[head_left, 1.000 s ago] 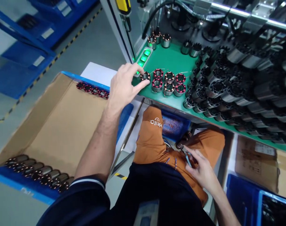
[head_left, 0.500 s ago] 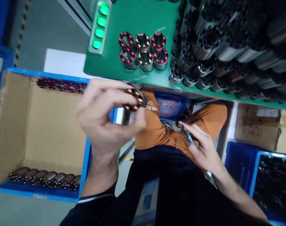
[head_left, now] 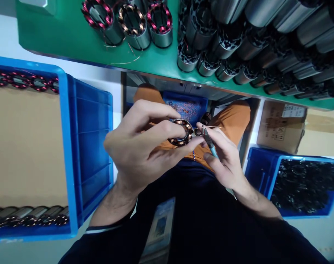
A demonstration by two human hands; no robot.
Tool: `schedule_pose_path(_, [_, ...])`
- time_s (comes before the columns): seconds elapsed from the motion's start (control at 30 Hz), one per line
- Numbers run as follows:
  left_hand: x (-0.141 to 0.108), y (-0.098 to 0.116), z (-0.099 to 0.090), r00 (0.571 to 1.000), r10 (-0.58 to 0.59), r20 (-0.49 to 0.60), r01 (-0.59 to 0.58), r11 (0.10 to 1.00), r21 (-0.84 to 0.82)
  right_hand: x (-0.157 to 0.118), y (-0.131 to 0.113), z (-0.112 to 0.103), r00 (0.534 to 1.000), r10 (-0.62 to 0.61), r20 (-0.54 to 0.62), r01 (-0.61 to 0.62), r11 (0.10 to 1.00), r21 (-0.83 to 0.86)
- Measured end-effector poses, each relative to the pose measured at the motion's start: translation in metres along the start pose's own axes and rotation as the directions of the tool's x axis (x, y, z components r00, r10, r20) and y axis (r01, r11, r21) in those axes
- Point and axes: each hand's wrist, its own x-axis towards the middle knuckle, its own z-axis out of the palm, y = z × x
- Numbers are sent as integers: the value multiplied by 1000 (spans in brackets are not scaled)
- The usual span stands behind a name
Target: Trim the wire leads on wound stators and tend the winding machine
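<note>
My left hand (head_left: 150, 143) grips a motor stator (head_left: 187, 136) wound with copper wire, its ring-shaped end facing up, with a finger in its bore. Close to its right side, my right hand (head_left: 224, 154) holds a small pair of cutting pliers (head_left: 209, 139) with light blue handles. The pliers' jaws are by a thin copper wire end (head_left: 215, 127) that sticks out to the right. The left thumb reaches to just beside the jaws. Whether the jaws are closed on the wire I cannot tell.
Wound stators (head_left: 134, 27) and rows of unwound cores (head_left: 227, 40) stand on the green table (head_left: 73, 47). A blue crate (head_left: 87, 117) with stators is at left, a bin of black parts (head_left: 301, 187) at right. Below lies a blue tray (head_left: 201, 104) of wire scraps.
My left hand has brought the stator right and down in front of my lap, and my right hand has raised the pliers to it. The view has shifted closer to the table.
</note>
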Motion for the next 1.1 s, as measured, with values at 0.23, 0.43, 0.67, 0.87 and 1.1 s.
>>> schedule_pose_path(0.23, [-4,4,3,998,-67,21,68,996,-61,-1,-3,0,998,-29,-60,23,995,-97])
schedule_pose_path(0.43, [-7,4,6,997,-81,10,82,991,-107,-3,1,1,996,-42,-82,35,996,-83])
schedule_pose_path(0.67, [-12,-12,18,916,-372,151,394,763,-512,7,14,-8,991,45,-128,-73,973,-220])
schedule_pose_path(0.87, [-9,-8,37,751,-541,378,593,302,-746,8,19,-8,964,-182,-196,69,876,-477])
schedule_pose_path(1.1, [-6,0,47,758,-515,401,592,285,-754,11,14,-2,946,-218,-239,78,872,-484])
